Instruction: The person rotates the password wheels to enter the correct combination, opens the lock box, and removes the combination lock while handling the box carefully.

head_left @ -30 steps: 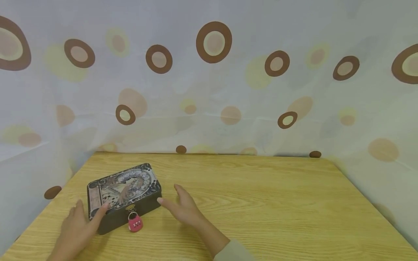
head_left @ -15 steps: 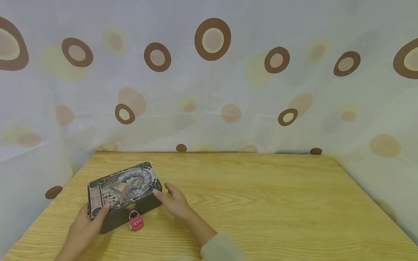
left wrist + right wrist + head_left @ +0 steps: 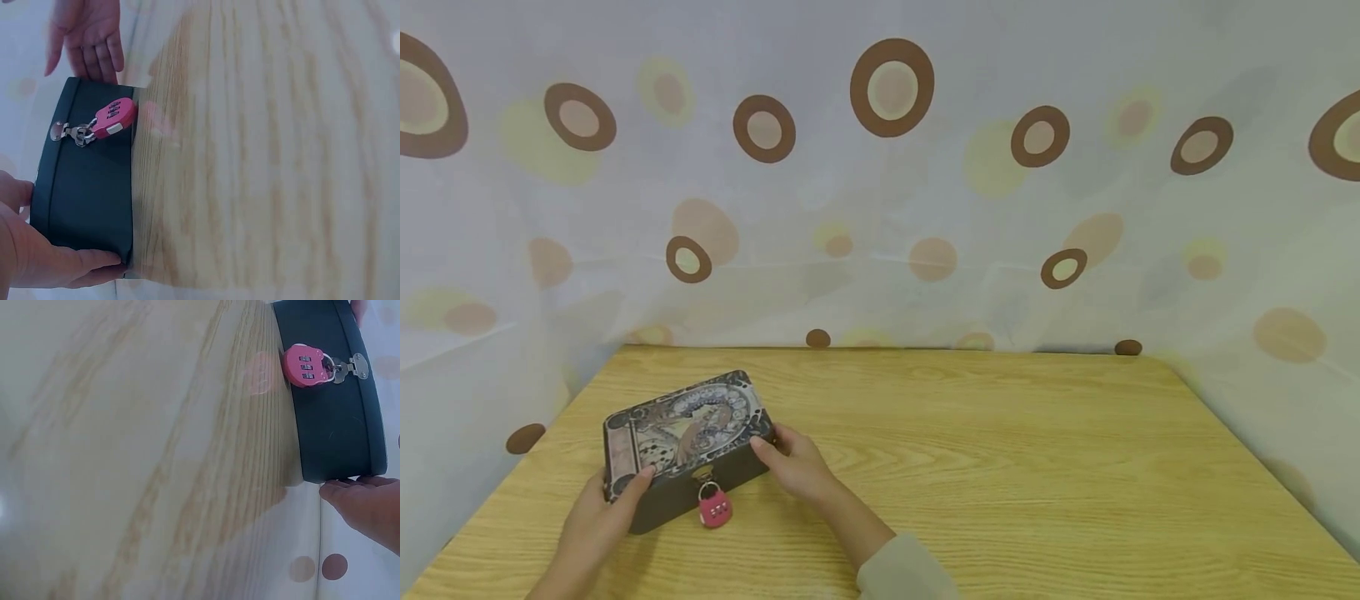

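Observation:
A dark rectangular tin box (image 3: 692, 429) with an ornate printed lid lies at an angle on the left of the table. From the metal clasp (image 3: 359, 365) on its front hangs a pink combination padlock (image 3: 715, 508) with three number dials. My left hand (image 3: 593, 521) grips the box's near left corner, thumb over the lid's edge and fingers along the end wall. At the opposite end my right hand (image 3: 803, 468) holds the right corner, its thumb at the front lid edge. In the left wrist view the box's plain dark front (image 3: 90, 194) faces the camera.
The wood-grain table (image 3: 1000, 475) stretches away to the right of the box. A pale curtain (image 3: 880, 200) with brown and yellow circles stands behind it and along both sides.
My right hand has moved left onto the box's right end, where it stood apart before. My left hand has closed in on the left end. The box has hardly shifted.

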`<state>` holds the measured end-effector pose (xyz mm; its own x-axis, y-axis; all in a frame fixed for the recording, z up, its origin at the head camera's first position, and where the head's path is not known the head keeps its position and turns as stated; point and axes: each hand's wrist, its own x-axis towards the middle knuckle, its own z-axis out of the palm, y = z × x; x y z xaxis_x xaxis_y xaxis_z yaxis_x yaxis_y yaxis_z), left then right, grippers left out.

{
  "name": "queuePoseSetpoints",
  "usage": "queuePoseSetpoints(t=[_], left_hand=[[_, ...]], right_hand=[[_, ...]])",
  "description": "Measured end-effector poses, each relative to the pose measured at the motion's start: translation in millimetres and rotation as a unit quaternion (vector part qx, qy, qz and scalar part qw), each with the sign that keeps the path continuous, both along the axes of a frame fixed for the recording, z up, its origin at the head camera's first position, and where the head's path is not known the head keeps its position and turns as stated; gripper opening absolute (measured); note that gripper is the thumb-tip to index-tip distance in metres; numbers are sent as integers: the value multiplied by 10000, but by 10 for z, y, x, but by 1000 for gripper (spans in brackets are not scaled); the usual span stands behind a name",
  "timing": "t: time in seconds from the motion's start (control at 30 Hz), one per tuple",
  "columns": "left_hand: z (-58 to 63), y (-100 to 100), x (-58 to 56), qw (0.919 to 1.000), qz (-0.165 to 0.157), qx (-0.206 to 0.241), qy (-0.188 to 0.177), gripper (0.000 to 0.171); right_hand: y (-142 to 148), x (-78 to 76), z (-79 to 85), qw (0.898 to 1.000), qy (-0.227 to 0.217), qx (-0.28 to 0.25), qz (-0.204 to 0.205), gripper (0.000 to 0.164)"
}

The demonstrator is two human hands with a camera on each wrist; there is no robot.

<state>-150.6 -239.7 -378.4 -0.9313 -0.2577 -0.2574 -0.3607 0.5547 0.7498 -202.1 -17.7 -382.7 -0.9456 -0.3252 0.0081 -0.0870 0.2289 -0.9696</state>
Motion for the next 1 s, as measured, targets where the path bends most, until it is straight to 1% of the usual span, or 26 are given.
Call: queuePoseSetpoints(t=[0.2,0.3,0.4,0.6,0.73,0.87,1.0], left_hand=[[-15,4,-9,9999,21,137,88,82],[-19,-11,-8,9999,6,99,55,82],[-14,-20,-8,10000,-15,94,27,83],[0,8,-20,9998,-124,146,88,82],[-3,33,-31,9997,-175,66,145,80],[-7,55,-45,9996,-236,33,149,79],[-1,79,-62,9995,-296,24,132,80]], right_hand=[[-8,2,-12,9999,93,86,-109,47],[-14,3,-11,9998,154,69,-92,45],[-19,8,-6,9997,175,60,-160,45],[-9,14,-5,9985,206,24,-505,44],[11,5,-23,9982,222,-30,-560,44],[40,0,-25,9981,148,-58,-601,44],[67,1,-27,9975,148,20,-685,43]])
